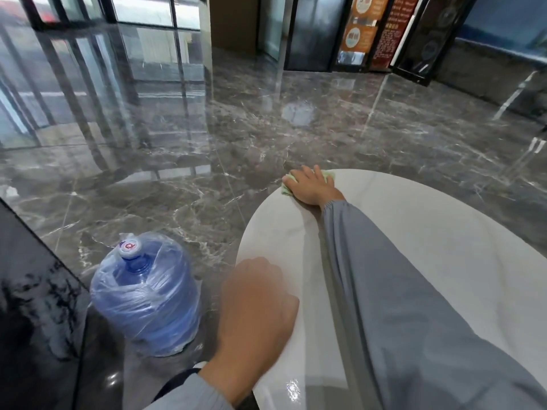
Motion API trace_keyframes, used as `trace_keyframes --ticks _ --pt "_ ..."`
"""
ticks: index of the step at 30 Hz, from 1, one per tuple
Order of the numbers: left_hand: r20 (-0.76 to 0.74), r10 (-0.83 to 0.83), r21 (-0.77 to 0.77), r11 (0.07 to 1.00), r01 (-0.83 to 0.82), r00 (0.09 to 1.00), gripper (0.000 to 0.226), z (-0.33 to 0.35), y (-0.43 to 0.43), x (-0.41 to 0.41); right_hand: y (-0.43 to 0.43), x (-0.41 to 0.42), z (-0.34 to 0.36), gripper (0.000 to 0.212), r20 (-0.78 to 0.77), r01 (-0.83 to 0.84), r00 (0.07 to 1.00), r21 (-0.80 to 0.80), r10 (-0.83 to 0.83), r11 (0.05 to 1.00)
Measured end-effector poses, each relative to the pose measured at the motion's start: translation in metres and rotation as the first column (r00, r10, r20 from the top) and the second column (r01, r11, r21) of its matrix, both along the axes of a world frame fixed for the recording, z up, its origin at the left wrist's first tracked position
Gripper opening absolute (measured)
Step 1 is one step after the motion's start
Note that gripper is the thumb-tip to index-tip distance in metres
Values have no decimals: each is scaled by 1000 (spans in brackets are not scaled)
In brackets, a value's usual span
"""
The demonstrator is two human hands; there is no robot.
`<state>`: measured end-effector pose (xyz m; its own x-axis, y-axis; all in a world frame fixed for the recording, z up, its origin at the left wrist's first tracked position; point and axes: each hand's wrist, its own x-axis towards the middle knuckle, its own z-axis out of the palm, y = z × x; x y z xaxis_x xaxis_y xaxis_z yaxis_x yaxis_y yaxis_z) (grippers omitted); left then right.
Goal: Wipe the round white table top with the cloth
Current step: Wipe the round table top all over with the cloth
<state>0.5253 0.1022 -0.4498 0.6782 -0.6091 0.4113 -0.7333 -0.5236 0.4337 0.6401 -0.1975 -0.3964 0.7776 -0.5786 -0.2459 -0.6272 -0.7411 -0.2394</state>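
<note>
Now right hand (310, 184) pressing cloth (285, 190), left hand (257, 306) on table top (414, 232)

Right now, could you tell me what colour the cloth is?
The cloth is pale green; head view.

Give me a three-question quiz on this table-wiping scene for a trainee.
1. True or false: the right hand presses the green cloth on the white table top.
2. The cloth lies at the table's: A) centre B) far left edge C) near edge.
3. Fill in: a plastic-wrapped blue ___ stands on the floor, left of the table.
Key: 1 true; 2 B; 3 water bottle.
</note>
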Motion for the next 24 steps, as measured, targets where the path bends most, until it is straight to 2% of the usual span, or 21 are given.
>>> trace_keyframes --ticks 4,8,14,19,22,24 --pt "-6 -16 16 1000 16 1000 14 2 0 -1 5 -24 2 67 -14 22 1000 4 -22 1000" --pt "-45 -8 5 1000 8 999 14 2 1 -1 25 -89 1 67 -28 1 1000 -16 -1 1000" --pt "-37 -8 5 1000 8 999 15 1 1 -2 98 -243 -5 65 -86 -68 994 -36 65 997" --pt "-79 -28 41 999 32 996 22 5 4 -6 195 -389 -7 61 -48 -54 997 -29 52 998" --pt "-31 -27 64 998 29 999 27 7 6 -9 244 -451 -4 58 -112 -25 993 -36 20 999" --pt "-20 -57 21 998 57 998 28 13 10 -21 257 -471 -1 58 -128 -12 992 -43 6 999"
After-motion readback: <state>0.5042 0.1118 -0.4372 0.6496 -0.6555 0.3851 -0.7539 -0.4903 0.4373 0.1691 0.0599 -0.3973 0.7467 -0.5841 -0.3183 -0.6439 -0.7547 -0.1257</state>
